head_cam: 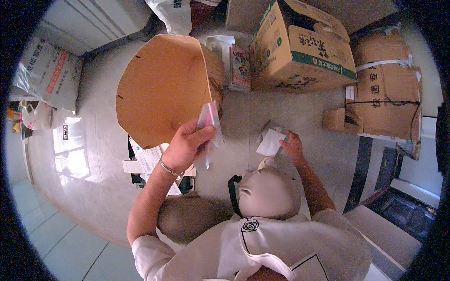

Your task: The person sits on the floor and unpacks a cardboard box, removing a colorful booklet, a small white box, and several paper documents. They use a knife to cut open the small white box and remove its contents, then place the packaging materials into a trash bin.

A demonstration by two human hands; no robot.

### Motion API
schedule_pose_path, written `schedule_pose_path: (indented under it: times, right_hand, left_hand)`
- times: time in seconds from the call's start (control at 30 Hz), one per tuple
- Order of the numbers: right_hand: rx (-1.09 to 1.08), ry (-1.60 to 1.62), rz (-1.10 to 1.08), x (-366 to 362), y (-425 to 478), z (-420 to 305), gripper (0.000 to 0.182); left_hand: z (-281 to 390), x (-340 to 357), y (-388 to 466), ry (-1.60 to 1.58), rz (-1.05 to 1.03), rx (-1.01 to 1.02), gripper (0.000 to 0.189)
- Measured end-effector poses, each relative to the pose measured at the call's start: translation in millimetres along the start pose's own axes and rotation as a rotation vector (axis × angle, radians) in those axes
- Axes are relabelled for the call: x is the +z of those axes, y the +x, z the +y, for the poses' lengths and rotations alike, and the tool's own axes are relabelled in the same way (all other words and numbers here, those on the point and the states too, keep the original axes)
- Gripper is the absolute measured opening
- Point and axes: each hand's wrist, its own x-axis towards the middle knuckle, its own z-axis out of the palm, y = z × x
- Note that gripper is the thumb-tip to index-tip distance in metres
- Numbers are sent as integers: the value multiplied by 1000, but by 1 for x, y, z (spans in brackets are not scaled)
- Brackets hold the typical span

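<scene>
My left hand is raised in front of me and pinches a clear plastic sleeve with something pink inside. It is by the lower right rim of a large, open brown cardboard container. Lower and to the right, my right hand grips the right edge of a small white paper-like piece between thumb and fingers. Behind that piece shows a crumpled grey item, its kind unclear. Papers with print lie partly hidden under my left forearm.
A printed cardboard carton with raised flaps stands ahead, beside a pink booklet-like pack. Another brown carton, crossed by a black cord, is at right. A printed plastic sack stands at left. My bent knees are close below.
</scene>
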Motion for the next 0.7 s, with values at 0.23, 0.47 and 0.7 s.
schedule_pose_path:
  times: [0.23, 0.47, 0.7]
  right_hand:
    - [230, 280, -50, 25, 13, -9, 67]
    - [205, 453, -51, 37, 24, 2, 47]
    - [265, 887, -86, 46, 27, 15, 12]
  left_hand:
    - [0, -2, 2, -145, 52, 77, 29]
    - [2, 4, 4, -6, 76, 45, 16]
    - [-3, 4, 5, 177, 65, 39, 15]
